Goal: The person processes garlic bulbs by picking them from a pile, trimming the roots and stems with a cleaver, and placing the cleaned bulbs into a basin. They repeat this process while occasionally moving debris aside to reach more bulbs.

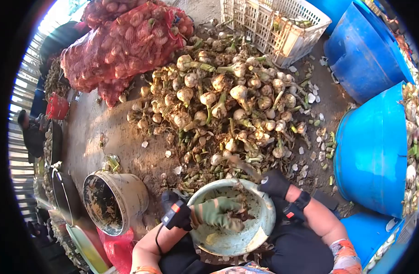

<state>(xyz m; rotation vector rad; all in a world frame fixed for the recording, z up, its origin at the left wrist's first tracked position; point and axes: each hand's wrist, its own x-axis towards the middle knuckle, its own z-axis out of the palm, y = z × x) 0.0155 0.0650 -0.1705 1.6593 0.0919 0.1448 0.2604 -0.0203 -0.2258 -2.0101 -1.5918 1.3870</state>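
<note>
My left hand [221, 213], in a green and tan glove, is inside a pale blue-green basin [205, 244] between my knees. Its fingers are bent around a brown, ragged clump [246, 214] that I cannot make out clearly. My right hand [274, 183], in a dark glove, is closed at the basin's right rim. From it a knife [243, 166], blurred by motion, points up and left over the pile. Just beyond the basin lies a large heap of garlic bulbs [218, 82] with stalks and dirty roots.
Red mesh sacks of garlic [127, 45] lie at the back left, near a white plastic crate [282, 32]. Large blue tubs [371, 146] line the right side. A dirty bucket [122, 201] stands left of the basin. Another person [31, 132] sits at the far left.
</note>
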